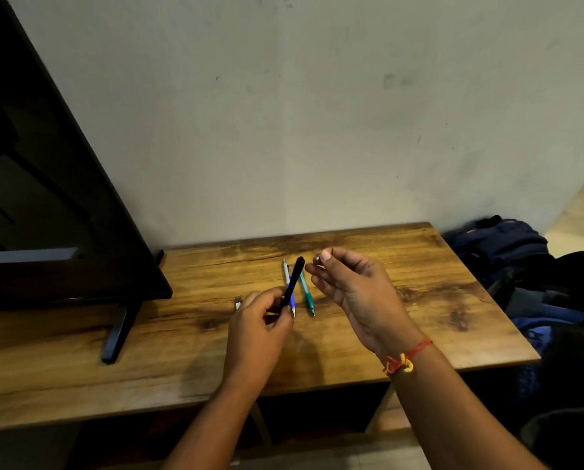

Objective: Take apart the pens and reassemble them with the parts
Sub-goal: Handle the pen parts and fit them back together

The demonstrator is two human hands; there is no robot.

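My left hand [261,320] grips a black pen [294,281] by its lower end, and the pen slants up and to the right above the wooden table [419,317]. Just right of the pen's top, my right hand [351,283] pinches a small pale part [317,258] between thumb and forefinger. On the table beneath lie a blue and white pen [288,283] and a green pen [307,295], side by side. A small grey piece [238,302] lies left of my left hand, partly hidden by it.
A black television [46,198] on a slanted foot [117,334] stands at the table's left. A wall rises behind the table. Dark blue bags and clothes [507,245] are piled on the floor past the table's right edge.
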